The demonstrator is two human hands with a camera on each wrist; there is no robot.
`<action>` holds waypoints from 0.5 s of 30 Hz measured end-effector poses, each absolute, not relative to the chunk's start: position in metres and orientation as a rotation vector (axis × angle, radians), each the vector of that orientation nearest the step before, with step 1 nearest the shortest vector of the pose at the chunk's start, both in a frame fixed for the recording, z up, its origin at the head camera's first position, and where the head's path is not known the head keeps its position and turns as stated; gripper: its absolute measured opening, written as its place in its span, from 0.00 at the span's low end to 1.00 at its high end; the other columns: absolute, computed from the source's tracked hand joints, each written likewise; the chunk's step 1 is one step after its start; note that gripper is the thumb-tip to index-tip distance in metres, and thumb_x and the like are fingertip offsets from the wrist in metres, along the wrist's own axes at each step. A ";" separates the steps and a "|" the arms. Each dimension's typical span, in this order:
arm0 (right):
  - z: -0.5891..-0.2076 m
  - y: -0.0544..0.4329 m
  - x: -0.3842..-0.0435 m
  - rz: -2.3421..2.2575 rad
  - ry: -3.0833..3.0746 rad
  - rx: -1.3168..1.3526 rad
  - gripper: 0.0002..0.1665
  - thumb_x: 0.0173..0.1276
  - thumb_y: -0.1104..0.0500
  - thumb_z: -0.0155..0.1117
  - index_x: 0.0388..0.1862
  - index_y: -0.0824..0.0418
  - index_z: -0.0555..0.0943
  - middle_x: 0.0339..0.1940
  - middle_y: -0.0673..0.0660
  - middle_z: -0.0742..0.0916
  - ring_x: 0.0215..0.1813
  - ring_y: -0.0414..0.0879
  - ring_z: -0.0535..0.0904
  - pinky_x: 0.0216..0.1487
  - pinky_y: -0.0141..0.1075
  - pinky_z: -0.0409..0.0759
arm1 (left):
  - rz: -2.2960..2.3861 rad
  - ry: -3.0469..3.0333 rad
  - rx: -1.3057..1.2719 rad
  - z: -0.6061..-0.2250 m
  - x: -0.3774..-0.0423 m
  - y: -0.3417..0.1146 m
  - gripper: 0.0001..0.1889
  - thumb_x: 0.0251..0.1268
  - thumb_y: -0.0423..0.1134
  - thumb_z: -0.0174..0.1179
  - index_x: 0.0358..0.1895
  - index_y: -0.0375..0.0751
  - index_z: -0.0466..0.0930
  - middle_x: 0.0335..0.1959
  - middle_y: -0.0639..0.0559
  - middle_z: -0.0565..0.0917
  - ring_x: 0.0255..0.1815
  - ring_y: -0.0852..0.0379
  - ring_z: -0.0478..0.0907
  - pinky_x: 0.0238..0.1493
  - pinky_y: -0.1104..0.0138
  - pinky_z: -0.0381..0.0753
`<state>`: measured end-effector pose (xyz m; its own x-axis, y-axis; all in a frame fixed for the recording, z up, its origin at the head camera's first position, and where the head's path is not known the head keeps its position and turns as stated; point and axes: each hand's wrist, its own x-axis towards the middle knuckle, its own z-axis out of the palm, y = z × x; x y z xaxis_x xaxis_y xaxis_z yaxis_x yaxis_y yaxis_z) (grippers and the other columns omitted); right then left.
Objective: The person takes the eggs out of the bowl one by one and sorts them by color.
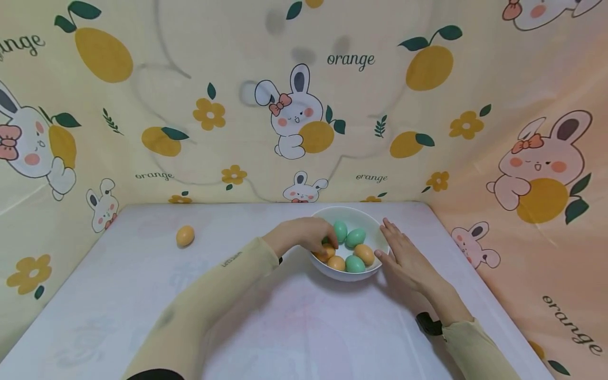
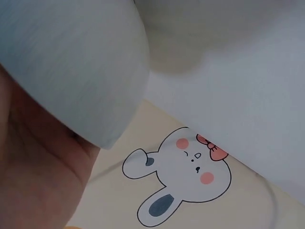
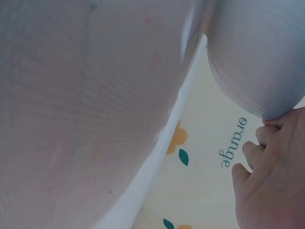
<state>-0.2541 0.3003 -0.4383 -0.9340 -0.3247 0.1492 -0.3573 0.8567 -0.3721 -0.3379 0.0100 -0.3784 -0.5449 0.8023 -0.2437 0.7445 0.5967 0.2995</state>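
While poised over the left rim of the white bowl (image 1: pixel 349 276), curled about an orange egg (image 1: pixel 324 258) with the left hand (image 1: pixel 304 235), down by the inside of the wall! Impossible to tell how firmly pinched. Opposite, spread along the right rim with the right hand (image 1: pixel 406 258), fingers straight, apparently steadying. Between them, crowded close: green eggs (image 1: pixel 355 237) and more orange eggs (image 1: pixel 364 254).

Careful here! Liable to slip if gripped loosely on a smooth shell, liable to knock the neighbours in so tight a ring, and liable to tip the bowl if pressed harder on one rim than the other.

Now for direction: upright, mouth upward, for the bowl; too covered by fingers to read a long axis on the held egg. Out on the table (image 1: pixel 285 327), right of middle by the far edge, for the bowl; near the far left corner, just one loose egg (image 1: pixel 185 236), lying lengthwise from near left to far right. Beyond the far edge, only rabbit-print cloth (image 1: pixel 228 58).
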 end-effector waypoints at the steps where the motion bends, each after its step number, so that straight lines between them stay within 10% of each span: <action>1: -0.438 0.300 -0.254 0.615 -2.949 0.542 0.47 0.83 0.37 0.47 0.86 0.63 0.49 0.88 0.59 0.49 0.86 0.62 0.43 0.83 0.59 0.45 | 0.223 2.471 1.243 -0.379 -0.338 0.010 0.19 0.66 0.42 0.73 0.60 0.47 0.88 0.56 0.57 0.85 0.52 0.60 0.75 0.64 0.66 0.75; 15: -0.441 0.301 -0.254 0.617 -2.925 0.547 0.47 0.83 0.36 0.47 0.86 0.63 0.49 0.88 0.58 0.48 0.86 0.61 0.43 0.82 0.60 0.47 | 0.259 2.480 1.236 -0.384 -0.337 0.011 0.21 0.65 0.40 0.73 0.61 0.48 0.87 0.56 0.56 0.84 0.52 0.58 0.74 0.63 0.65 0.75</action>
